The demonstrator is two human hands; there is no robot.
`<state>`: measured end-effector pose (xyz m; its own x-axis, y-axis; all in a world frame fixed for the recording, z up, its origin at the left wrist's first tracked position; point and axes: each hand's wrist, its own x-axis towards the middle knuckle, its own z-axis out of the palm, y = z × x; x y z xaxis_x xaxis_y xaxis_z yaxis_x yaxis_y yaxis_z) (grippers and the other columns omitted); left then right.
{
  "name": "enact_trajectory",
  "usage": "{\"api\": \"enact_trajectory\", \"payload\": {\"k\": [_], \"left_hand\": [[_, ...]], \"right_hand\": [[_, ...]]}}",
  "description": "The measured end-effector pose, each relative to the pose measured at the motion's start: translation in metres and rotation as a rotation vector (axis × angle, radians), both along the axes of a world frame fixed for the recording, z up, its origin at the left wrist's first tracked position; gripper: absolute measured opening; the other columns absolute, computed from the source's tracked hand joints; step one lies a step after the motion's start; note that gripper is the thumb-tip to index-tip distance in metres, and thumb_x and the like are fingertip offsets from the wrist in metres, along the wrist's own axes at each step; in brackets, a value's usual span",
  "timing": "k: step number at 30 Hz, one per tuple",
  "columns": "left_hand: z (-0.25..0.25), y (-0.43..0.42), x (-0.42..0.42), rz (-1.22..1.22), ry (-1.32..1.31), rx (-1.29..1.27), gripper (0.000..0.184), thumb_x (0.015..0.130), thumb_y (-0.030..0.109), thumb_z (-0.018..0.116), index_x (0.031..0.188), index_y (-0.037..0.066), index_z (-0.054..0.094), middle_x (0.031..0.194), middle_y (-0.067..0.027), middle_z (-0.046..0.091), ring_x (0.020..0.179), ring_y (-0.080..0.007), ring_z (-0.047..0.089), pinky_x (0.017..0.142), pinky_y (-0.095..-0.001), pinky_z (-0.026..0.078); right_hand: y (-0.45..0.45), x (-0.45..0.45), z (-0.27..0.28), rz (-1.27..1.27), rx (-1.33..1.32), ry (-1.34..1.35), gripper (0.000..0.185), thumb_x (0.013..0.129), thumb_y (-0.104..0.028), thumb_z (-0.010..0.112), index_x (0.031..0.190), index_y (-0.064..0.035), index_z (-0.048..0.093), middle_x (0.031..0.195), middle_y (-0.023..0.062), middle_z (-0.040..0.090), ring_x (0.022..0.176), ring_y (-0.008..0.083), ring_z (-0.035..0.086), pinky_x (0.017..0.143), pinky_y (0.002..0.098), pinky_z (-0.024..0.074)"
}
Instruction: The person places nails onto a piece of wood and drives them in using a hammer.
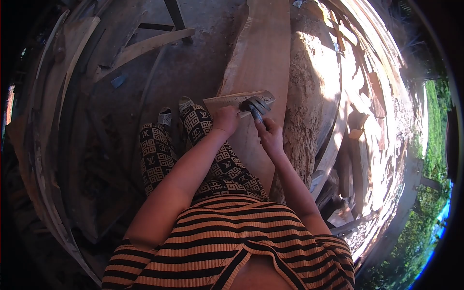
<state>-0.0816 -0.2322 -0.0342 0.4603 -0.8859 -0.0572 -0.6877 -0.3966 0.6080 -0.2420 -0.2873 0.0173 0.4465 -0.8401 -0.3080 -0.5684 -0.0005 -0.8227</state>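
My right hand [270, 134] is closed around the handle of a claw hammer [256, 104]. The hammer's dark metal head is over a short, rough-edged piece of wood [224, 100]. That piece lies across a long wide plank [265, 53], which runs away from me beside my legs. At the near edge of the short piece, my left hand [226, 120] is closed on it, close to the hammer head. The hammer head partly covers the left fingertips, so I cannot see whether anything small is between them.
A bark-covered slab [304, 116] lies along the plank's right side. Sunlit scrap boards [360, 145] pile up farther right. To the left are more long boards [72, 63] and a curved wood strip [150, 44] near a dark metal leg [176, 17]. My feet [165, 116] rest on the floor.
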Motion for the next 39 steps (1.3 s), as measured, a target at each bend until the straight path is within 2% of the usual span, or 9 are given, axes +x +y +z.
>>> {"api": "enact_trajectory", "payload": {"k": [1,3,7,9,20,27,32,37,39], "left_hand": [[0.004,0.0,0.0,-0.011,0.011,0.044,0.016,0.082,0.017,0.057,0.084,0.006,0.068,0.09,-0.0148,0.066,0.087,-0.0342,0.064,0.08,-0.0446,0.051],[0.005,0.0,0.001,-0.019,0.023,0.089,0.016,0.083,0.017,0.057,0.087,0.007,0.069,0.093,-0.0146,0.066,0.09,-0.0338,0.064,0.083,-0.0437,0.05],[-0.003,-0.001,0.002,-0.002,0.033,0.056,0.015,0.083,0.016,0.057,0.088,0.008,0.069,0.091,-0.0153,0.066,0.089,-0.0344,0.064,0.081,-0.0442,0.051],[-0.003,0.0,0.0,0.003,0.037,0.049,0.015,0.082,0.016,0.057,0.088,0.009,0.069,0.09,-0.0154,0.066,0.089,-0.0346,0.064,0.081,-0.0444,0.051],[0.001,-0.001,0.002,0.171,0.168,0.115,0.017,0.078,0.021,0.061,0.084,0.009,0.071,0.083,-0.0179,0.067,0.082,-0.0355,0.065,0.076,-0.0451,0.052],[0.0,-0.001,0.002,0.183,0.155,0.12,0.015,0.076,0.02,0.061,0.081,0.009,0.071,0.082,-0.0173,0.067,0.082,-0.0359,0.065,0.076,-0.0451,0.052],[0.005,-0.001,0.001,0.127,0.13,0.131,0.016,0.077,0.02,0.06,0.084,0.009,0.07,0.087,-0.016,0.067,0.086,-0.0347,0.065,0.077,-0.0453,0.052],[-0.004,-0.003,0.0,0.116,0.106,0.063,0.017,0.077,0.021,0.06,0.08,0.007,0.069,0.083,-0.0168,0.066,0.083,-0.0358,0.064,0.075,-0.0458,0.051],[-0.008,-0.003,0.0,0.12,0.096,0.046,0.017,0.077,0.021,0.06,0.08,0.007,0.069,0.083,-0.0165,0.066,0.083,-0.0358,0.064,0.075,-0.0458,0.051]], "right_hand": [[0.0,0.002,0.001,0.002,-0.001,0.0,0.036,0.088,-0.039,0.061,0.088,-0.003,0.064,0.06,0.0092,0.057,0.054,0.0189,0.057,0.053,0.0352,0.0429],[0.0,0.005,0.004,0.055,-0.125,0.13,0.037,0.088,-0.04,0.06,0.088,-0.0033,0.064,0.062,0.014,0.057,0.06,0.028,0.059,0.058,0.0397,0.0437],[0.001,0.005,-0.006,0.049,-0.101,0.138,0.037,0.088,-0.04,0.06,0.086,-0.0033,0.063,0.064,0.016,0.058,0.06,0.0319,0.058,0.058,0.041,0.0435],[0.002,0.005,-0.009,0.013,-0.022,0.111,0.038,0.088,-0.04,0.06,0.084,-0.0029,0.062,0.064,0.0162,0.058,0.06,0.0313,0.058,0.058,0.0414,0.043],[0.002,0.007,-0.026,0.009,0.021,0.035,0.039,0.088,-0.039,0.061,0.08,-0.0011,0.06,0.061,0.0148,0.055,0.057,0.0273,0.054,0.056,0.0401,0.0408],[0.002,0.005,-0.024,0.004,0.018,0.032,0.038,0.088,-0.039,0.061,0.081,-0.0008,0.061,0.059,0.0115,0.053,0.055,0.0208,0.054,0.054,0.0374,0.0402],[0.004,0.003,-0.022,0.002,0.03,0.021,0.037,0.088,-0.037,0.061,0.083,-0.001,0.063,0.058,0.0095,0.053,0.054,0.0185,0.053,0.053,0.0355,0.0403],[0.001,0.003,-0.011,-0.026,0.058,0.035,0.035,0.088,-0.036,0.061,0.086,-0.0012,0.065,0.059,0.0079,0.054,0.054,0.0171,0.053,0.053,0.0341,0.041],[-0.001,0.004,-0.005,-0.044,0.021,-0.089,0.035,0.088,-0.036,0.061,0.087,-0.0011,0.065,0.059,0.0072,0.055,0.054,0.0153,0.054,0.054,0.0335,0.0414]]}}
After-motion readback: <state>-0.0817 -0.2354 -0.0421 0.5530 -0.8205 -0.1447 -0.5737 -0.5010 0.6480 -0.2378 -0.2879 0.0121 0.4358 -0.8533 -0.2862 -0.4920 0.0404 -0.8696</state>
